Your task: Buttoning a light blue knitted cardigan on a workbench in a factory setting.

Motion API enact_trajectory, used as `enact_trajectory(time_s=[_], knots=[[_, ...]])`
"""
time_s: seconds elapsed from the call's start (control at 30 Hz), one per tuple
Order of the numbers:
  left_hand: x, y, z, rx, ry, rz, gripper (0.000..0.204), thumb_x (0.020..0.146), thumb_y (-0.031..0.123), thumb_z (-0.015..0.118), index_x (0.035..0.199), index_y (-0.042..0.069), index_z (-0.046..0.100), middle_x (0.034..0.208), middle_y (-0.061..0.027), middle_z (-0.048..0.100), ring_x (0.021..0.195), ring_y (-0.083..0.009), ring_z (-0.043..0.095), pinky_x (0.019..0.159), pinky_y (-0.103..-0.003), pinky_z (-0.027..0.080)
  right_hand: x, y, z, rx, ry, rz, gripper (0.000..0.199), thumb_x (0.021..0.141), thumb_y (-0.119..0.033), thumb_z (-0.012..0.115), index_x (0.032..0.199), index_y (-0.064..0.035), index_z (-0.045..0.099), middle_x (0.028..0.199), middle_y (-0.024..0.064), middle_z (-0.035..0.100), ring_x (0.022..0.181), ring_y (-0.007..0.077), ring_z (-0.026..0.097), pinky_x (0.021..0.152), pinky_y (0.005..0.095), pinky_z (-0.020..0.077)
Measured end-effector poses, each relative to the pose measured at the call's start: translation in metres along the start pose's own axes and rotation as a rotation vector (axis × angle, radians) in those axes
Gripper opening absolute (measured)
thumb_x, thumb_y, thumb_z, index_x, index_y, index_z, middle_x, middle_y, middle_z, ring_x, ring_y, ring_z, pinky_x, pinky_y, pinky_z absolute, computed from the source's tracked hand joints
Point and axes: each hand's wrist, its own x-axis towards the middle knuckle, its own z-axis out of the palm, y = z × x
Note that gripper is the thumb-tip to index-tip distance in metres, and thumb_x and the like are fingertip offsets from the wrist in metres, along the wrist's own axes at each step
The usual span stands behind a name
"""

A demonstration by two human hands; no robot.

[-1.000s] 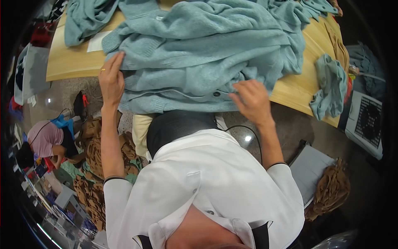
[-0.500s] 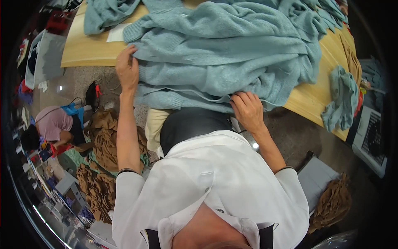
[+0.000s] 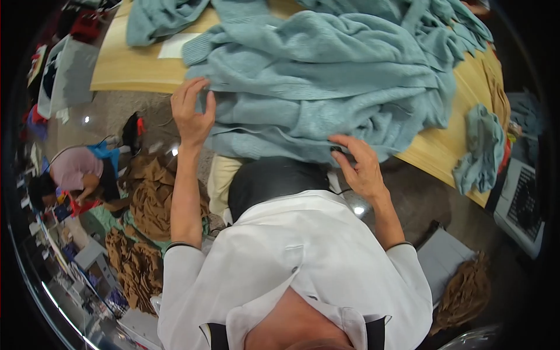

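A pale blue-green knitted sweater (image 3: 326, 70) lies in loose folds over the table's near edge, close to my waist. My left hand (image 3: 192, 114) is at its left side, fingers and thumb apart, the fingertips by the fabric. At the near right edge of the sweater, my right hand (image 3: 361, 166) has its thumb spread from its fingers. A small black thing shows at those fingertips; whether it is held or worn, I cannot make out. The ribbed cuff (image 3: 198, 52) of the sweater points left, beyond my left hand.
More blue-green knitwear (image 3: 163, 23) covers the far side of the wooden table (image 3: 137, 67). A folded blue-green piece (image 3: 481, 146) hangs at the right edge, near a grey keyed machine (image 3: 522, 195). Brown garments (image 3: 151, 198) are heaped at left, where another person (image 3: 79, 169) bends over.
Both hands have moved slightly right and toward me, and their thumbs have spread from the fingers. The right fingers have let go of the sweater's near edge. The whole view has shifted a little.
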Motion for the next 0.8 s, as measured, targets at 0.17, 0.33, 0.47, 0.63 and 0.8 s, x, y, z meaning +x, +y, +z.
enact_trajectory(time_s=[0.17,0.33,0.47,0.63,0.8], knots=[[0.033,0.1,0.02,-0.32,-0.173,0.22,0.027,0.082,0.001,0.084,0.108,0.007,0.075,0.105,-0.0098,0.076,0.099,-0.029,0.072,0.087,-0.04,0.055,0.035,-0.006,-0.01,0.183,0.061,-0.084,0.018,0.093,0.002,0.075,0.11,-0.0018,0.072,0.096,0.0093,0.072,0.08,0.0181,0.067,0.067,0.0284,0.051],[0.042,0.145,0.08,-0.359,-0.483,0.216,0.034,0.085,0.015,0.081,0.116,0.009,0.069,0.115,-0.0096,0.067,0.105,-0.0315,0.065,0.089,-0.043,0.051,0.049,0.017,-0.006,0.159,0.037,0.004,0.013,0.094,-0.005,0.075,0.107,-0.0037,0.075,0.095,0.011,0.071,0.078,0.0248,0.067,0.067,0.0347,0.0509],[0.041,0.149,0.097,-0.296,-0.47,0.124,0.033,0.083,0.016,0.082,0.112,0.013,0.068,0.107,-0.0074,0.067,0.099,-0.0324,0.067,0.084,-0.045,0.051,0.047,0.054,-0.001,0.341,0.021,0.125,0.026,0.093,-0.01,0.077,0.117,-0.0035,0.076,0.098,0.007,0.074,0.084,0.0172,0.068,0.074,0.0299,0.0517],[0.034,0.142,0.117,-0.327,-0.359,0.087,0.023,0.088,0.018,0.078,0.109,0.012,0.072,0.099,-0.0097,0.069,0.09,-0.035,0.068,0.08,-0.048,0.054,0.057,0.045,-0.013,0.272,-0.052,0.096,0.026,0.092,-0.009,0.077,0.118,-0.0042,0.076,0.104,0.0086,0.073,0.086,0.0216,0.068,0.072,0.0309,0.0524],[0.043,0.144,0.121,-0.265,-0.365,0.065,0.014,0.088,0.017,0.076,0.1,0.01,0.078,0.091,-0.0117,0.069,0.084,-0.036,0.069,0.077,-0.047,0.055,0.068,0.053,-0.001,-0.045,0.182,-0.29,0.023,0.088,-0.009,0.08,0.11,-0.0055,0.077,0.097,0.01,0.07,0.087,0.0292,0.069,0.069,0.0354,0.0545]])
